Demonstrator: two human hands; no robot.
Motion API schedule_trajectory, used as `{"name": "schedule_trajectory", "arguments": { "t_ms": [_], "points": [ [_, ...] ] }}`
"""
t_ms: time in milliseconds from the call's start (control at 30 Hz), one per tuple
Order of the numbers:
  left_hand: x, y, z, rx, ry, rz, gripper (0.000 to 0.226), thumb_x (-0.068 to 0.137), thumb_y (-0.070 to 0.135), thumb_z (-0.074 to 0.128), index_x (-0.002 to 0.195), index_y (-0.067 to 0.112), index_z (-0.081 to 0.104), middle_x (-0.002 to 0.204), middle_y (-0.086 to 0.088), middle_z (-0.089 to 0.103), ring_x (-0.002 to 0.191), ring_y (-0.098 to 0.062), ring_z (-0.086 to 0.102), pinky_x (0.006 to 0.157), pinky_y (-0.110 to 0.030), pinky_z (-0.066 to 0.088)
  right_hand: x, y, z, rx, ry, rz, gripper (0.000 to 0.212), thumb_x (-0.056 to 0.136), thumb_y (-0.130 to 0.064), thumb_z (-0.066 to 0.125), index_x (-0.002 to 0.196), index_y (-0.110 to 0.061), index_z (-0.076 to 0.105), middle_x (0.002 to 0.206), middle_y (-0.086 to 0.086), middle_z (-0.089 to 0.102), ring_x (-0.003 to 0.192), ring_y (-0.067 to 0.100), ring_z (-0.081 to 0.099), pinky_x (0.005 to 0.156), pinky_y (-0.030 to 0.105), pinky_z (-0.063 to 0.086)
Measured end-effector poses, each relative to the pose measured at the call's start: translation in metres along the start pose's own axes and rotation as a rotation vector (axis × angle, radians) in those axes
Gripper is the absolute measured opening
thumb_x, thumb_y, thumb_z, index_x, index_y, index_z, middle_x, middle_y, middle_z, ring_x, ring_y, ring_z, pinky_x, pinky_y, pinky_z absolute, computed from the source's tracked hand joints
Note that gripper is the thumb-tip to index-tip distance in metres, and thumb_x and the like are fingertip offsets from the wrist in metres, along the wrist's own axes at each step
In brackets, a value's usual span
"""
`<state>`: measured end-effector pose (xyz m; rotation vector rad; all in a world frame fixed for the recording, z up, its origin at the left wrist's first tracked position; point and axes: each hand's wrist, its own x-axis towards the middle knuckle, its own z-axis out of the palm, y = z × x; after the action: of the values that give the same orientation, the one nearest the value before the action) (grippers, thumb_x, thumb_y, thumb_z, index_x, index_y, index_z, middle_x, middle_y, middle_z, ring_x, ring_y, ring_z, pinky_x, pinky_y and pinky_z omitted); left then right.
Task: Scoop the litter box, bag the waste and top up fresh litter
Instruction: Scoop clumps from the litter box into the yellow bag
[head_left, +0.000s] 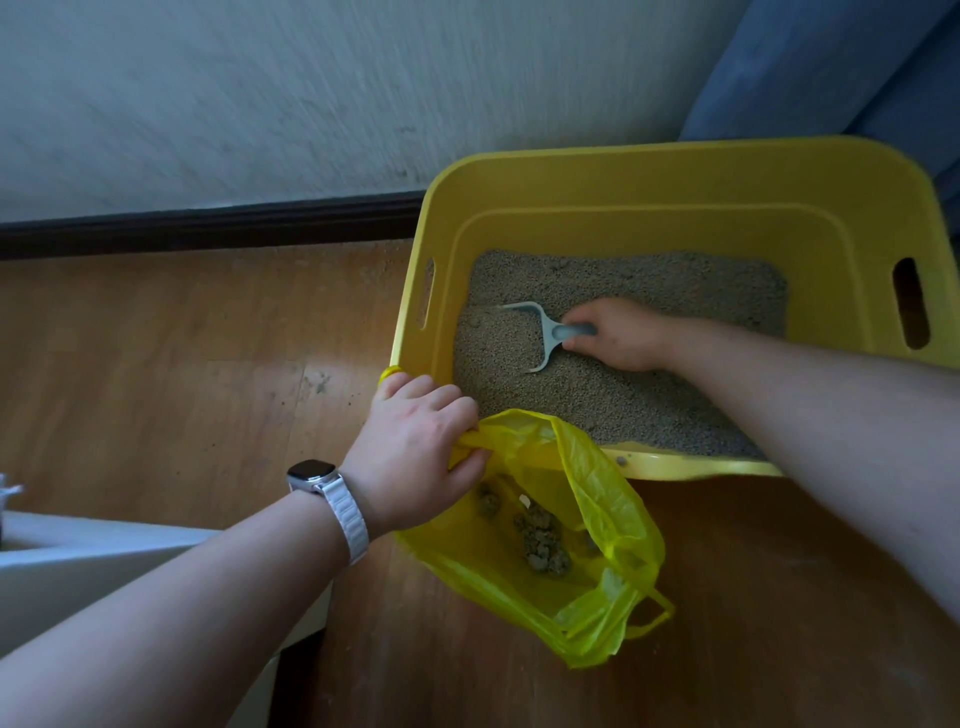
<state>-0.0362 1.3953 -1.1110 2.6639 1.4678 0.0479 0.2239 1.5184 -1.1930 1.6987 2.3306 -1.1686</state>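
Litter box (675, 176) is smooth glossy yellow plastic, litter (649, 280) grainy and matt, bag (597, 519) thin crinkly see-through plastic, floor (182, 338) scuffed wood.

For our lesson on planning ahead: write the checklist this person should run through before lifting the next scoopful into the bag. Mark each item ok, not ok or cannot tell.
1. Grip of the right hand on the scoop handle: ok.
2. Scoop blade dug into the litter: ok.
3. The left hand holds the bag mouth open: ok.
4. Bag right at the near rim of the litter box: ok.
5. Waste on the blade: cannot tell, it is partly buried.
6. Room in the bag above the clumps: ok.
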Motion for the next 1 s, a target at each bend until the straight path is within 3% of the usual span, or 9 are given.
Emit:
{"name": "schedule_trajectory", "arguments": {
  "t_ms": [200,500,700,1000],
  "points": [
    [0.0,-0.001,0.001,0.008,0.015,0.005,0.026,0.075,0.046,0.058,0.075,0.02,0.057,0.071,0.005,0.054,0.072,-0.025,0.053,0.075,-0.038,0.036,-0.007,-0.004,-0.002,0.069,0.033,-0.006,0.028,0.096,-0.033,0.056,0.121,-0.022,0.062,0.103,0.003,0.065,0.09,0.019,0.057,0.074,0.029,0.041],
    [-0.001,0.0,0.0,0.004,0.007,-0.001,0.025,0.076,0.046,0.057,0.076,0.021,0.058,0.071,0.006,0.055,0.072,-0.024,0.054,0.076,-0.038,0.036,-0.039,-0.004,-0.018,0.132,0.085,0.036,0.022,0.097,-0.034,0.055,0.111,-0.02,0.064,0.09,0.008,0.065,0.073,0.018,0.054,0.065,0.029,0.04],
    [-0.002,0.0,-0.001,0.018,-0.014,-0.008,0.027,0.077,0.048,0.053,0.077,0.021,0.058,0.072,0.006,0.055,0.072,-0.024,0.053,0.077,-0.038,0.038,-0.076,0.0,-0.03,0.175,0.145,0.075,0.014,0.098,-0.031,0.053,0.109,-0.027,0.061,0.077,-0.001,0.058,0.063,0.013,0.05,0.056,0.027,0.036],
    [-0.002,0.002,-0.006,0.054,-0.066,-0.015,0.033,0.077,0.053,0.048,0.079,0.022,0.058,0.075,0.005,0.059,0.073,-0.025,0.056,0.08,-0.041,0.041,-0.111,-0.008,-0.042,0.127,0.218,0.118,0.025,0.098,-0.034,0.053,0.12,-0.026,0.062,0.091,0.007,0.067,0.077,0.024,0.061,0.066,0.034,0.047]
  ]
}}
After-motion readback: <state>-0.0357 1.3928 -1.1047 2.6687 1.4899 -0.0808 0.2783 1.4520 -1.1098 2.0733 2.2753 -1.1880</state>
